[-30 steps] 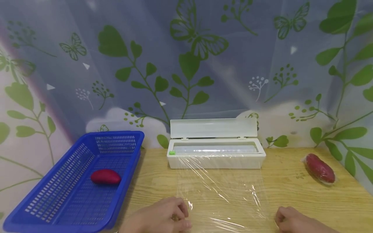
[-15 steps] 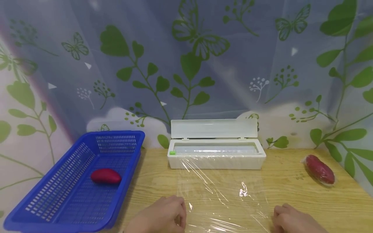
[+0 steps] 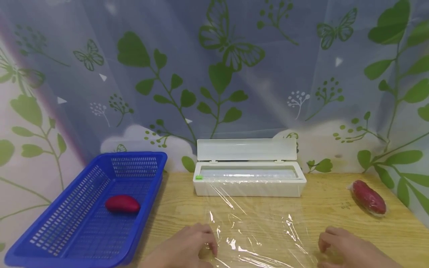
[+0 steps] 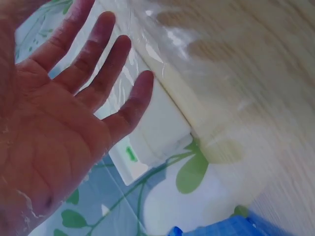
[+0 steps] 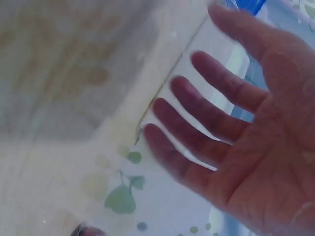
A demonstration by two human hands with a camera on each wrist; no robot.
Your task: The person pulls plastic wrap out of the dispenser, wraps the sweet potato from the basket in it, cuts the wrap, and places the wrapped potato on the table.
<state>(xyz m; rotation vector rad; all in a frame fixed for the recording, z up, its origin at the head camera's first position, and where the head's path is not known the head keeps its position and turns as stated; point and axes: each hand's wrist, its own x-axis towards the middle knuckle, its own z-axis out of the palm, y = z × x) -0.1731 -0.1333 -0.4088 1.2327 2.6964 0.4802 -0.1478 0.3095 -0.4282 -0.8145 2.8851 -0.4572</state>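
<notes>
A sheet of clear cling film (image 3: 258, 219) stretches over the wooden table from the white cling film dispenser (image 3: 249, 189), whose lid is up. At the sheet's left edge is my left hand (image 3: 184, 245); in the left wrist view its fingers (image 4: 96, 66) are spread, the palm bare. My right hand (image 3: 352, 247) is beside the film's right edge, its fingers (image 5: 197, 115) apart and loosely bent in the right wrist view, with nothing in them. The near end of the film runs out of the head view.
On the left, a blue plastic basket (image 3: 137, 238) holds a red oblong item (image 3: 122, 204) like a sweet potato. A similar red one wrapped in film (image 3: 368, 197) lies at the far right. Behind the table hangs a leaf-patterned curtain (image 3: 254, 93).
Both hands held curled fingers at the film's edges half a second ago; now the fingers are loosened. The right hand has shifted slightly right, away from the film. Glints on the sheet have changed.
</notes>
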